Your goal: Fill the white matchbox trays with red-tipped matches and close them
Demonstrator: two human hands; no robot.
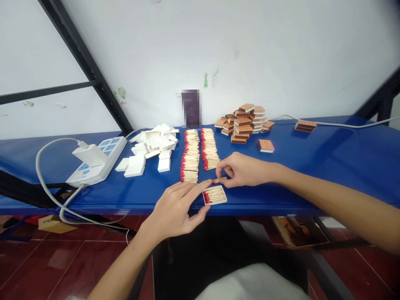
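A small white matchbox tray (215,202), holding several red-headed matches, lies near the shelf's front edge. My left hand (176,208) grips its left end, thumb at the near corner and index finger at the far one. Just beyond the tray, my right hand (242,170) pinches a few matches (219,180) between thumb and fingers. Their red heads point left, close to my left index fingertip. Two long rows of matches, a left row (191,154) and a right row (210,149), lie behind my hands with heads to the left.
Empty white trays (153,143) are heaped at left, beside a power strip (103,162) with a plugged-in charger and looping cable. Brown matchbox sleeves (243,125) are piled at back right. Single matchboxes (266,145) lie farther right. Black metal posts (93,71) frame the blue shelf.
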